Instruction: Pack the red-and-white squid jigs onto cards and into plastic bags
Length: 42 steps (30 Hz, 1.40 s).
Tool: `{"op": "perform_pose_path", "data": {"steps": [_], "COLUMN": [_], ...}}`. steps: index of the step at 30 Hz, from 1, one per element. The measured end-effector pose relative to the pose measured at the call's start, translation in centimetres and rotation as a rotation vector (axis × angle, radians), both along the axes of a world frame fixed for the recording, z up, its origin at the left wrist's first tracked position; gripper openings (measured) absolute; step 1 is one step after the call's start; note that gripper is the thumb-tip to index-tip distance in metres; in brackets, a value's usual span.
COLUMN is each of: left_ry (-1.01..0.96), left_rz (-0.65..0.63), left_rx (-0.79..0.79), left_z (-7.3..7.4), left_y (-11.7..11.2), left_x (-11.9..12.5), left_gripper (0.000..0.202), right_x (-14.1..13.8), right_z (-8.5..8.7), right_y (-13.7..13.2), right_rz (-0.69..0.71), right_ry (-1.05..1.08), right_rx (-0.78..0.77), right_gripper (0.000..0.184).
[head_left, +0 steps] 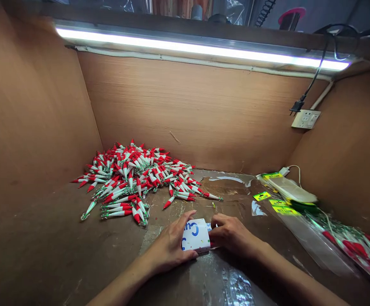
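Note:
A small white box (196, 236) with blue lettering and coloured specks lies low over the middle of the table. My left hand (174, 240) is closed around its left side, with the thumb along the near edge and the fingers along the far edge. At the right end, my right hand (231, 233) has its fingers curled in against a white piece (209, 226) with blue marks. Whatever those fingertips pinch is mostly hidden. Beyond my left hand lies a large heap of red-and-white squid lures (134, 170) with green-tinted hooks.
At the right lie clear plastic bags (312, 238) with yellow header cards (280, 207), some bags holding lures (360, 250). A loose yellow card (261, 196) is nearby. Wooden panels (188, 114) enclose the table. A black plug (297, 106) hangs by a wall outlet (306, 119), under a tube light (200, 47).

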<state>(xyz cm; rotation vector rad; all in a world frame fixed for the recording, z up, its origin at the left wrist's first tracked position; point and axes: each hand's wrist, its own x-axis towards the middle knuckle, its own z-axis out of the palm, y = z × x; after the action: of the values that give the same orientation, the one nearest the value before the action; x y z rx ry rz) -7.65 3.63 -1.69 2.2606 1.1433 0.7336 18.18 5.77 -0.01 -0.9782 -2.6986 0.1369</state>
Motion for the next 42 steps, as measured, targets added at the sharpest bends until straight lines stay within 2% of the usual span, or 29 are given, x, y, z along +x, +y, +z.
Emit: {"op": "perform_pose_path", "data": {"steps": [4, 6, 8, 11, 14, 17, 19, 20, 24, 25, 27, 29, 32, 37, 42], "left_ry": [-0.001, 0.005, 0.006, 0.001, 0.001, -0.004, -0.01, -0.012, -0.003, 0.0, 0.01, 0.016, 0.011, 0.02, 0.023], "left_rz": [-0.014, -0.017, -0.027, -0.043, -0.037, -0.048, -0.07, -0.082, -0.097, -0.096, -0.106, -0.118, -0.117, -0.101, -0.11], "left_rx": [-0.018, -0.014, -0.008, -0.01, -0.009, 0.001, 0.003, 0.0, -0.017, -0.018, -0.02, -0.015, 0.002, -0.001, -0.005], "left_z": [0.1, -0.1, -0.3, -0.5, -0.5, -0.4, -0.2, -0.1, 0.0, 0.0, -0.1, -0.2, -0.5, -0.7, -0.3], "left_y": [0.1, 0.1, 0.1, 0.1, 0.1, -0.1, -0.2, -0.3, -0.5, -0.5, -0.4, -0.3, -0.1, 0.1, 0.1], "left_x": [-0.1, -0.2, -0.3, -0.5, -0.6, -0.6, -0.5, -0.5, -0.3, -0.2, -0.2, -0.2, -0.1, 0.1, 0.2], "left_gripper": [0.103, 0.101, 0.101, 0.101, 0.102, 0.104, 0.104, 0.105, 0.107, 0.107, 0.107, 0.106, 0.105, 0.105, 0.103], "right_x": [1.3, 1.6, 1.2, -0.7, -2.4, -2.5, -1.3, -0.5, 2.8, 3.3, 4.0, 4.2, 4.0, 3.8, 5.0], "right_z": [1.8, 2.8, 3.3, 3.1, 2.8, 3.2, 3.7, 3.9, 3.3, 2.7, 1.4, 0.1, -1.0, -1.0, -0.7], "right_y": [0.7, 2.0, 3.8, 6.9, 9.1, 9.9, 9.7, 9.3, 7.0, 6.3, 4.9, 3.8, 2.9, 2.6, 2.8], "right_rz": [0.088, 0.063, -0.124, -0.407, -0.46, -0.468, -0.445, -0.416, -0.335, -0.353, -0.409, -0.438, -0.462, -0.495, -0.492], "right_ry": [0.042, 0.069, 0.061, 0.011, 0.021, 0.09, 0.217, 0.34, 1.031, 1.147, 1.299, 1.368, 1.389, 1.346, 1.206], "right_rx": [-0.201, -0.251, -0.161, 0.01, 0.026, 0.038, -0.006, -0.094, -0.746, -0.871, -1.021, -1.069, -1.042, -0.954, -0.889], "right_gripper": [0.013, 0.016, 0.018, 0.021, 0.033, 0.042, 0.046, 0.046, 0.041, 0.041, 0.039, 0.039, 0.043, 0.044, 0.043]}}
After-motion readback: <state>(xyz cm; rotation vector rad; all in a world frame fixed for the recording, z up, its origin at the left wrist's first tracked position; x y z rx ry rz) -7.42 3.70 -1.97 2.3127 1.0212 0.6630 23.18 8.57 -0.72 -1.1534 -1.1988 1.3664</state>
